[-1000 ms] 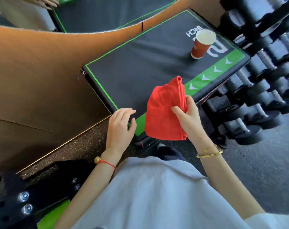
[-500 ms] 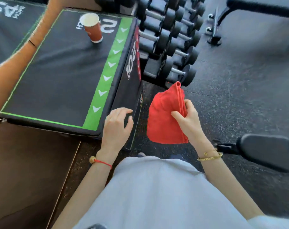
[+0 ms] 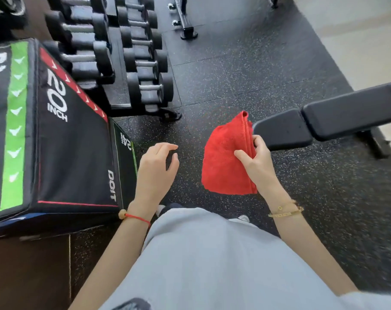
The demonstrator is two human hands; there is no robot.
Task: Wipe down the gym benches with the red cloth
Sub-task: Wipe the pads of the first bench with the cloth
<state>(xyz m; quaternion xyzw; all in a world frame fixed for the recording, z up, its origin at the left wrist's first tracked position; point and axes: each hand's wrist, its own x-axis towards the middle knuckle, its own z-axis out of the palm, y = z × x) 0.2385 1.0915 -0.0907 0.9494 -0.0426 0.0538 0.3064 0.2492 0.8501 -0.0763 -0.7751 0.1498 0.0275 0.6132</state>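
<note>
A person stands on speckled black rubber flooring (image 3: 268, 70) in a gym, a dumbbell rack (image 3: 123, 57) ahead of the fingers and a black plyo box (image 3: 62, 139) marked "20 INCH" just left of the left hand (image 3: 155, 173), whose loosely curled fingers hold nothing. Nothing lies between the hands and the black padded bench (image 3: 319, 124), whose near end sits just beyond the right hand's fingertips. The right hand (image 3: 258, 163) pinches the red cloth (image 3: 225, 162), thumb in front and fingers behind its folded right edge. The plush cloth hangs folded, long axis roughly upright, one corner pointing up toward the bench end.
</note>
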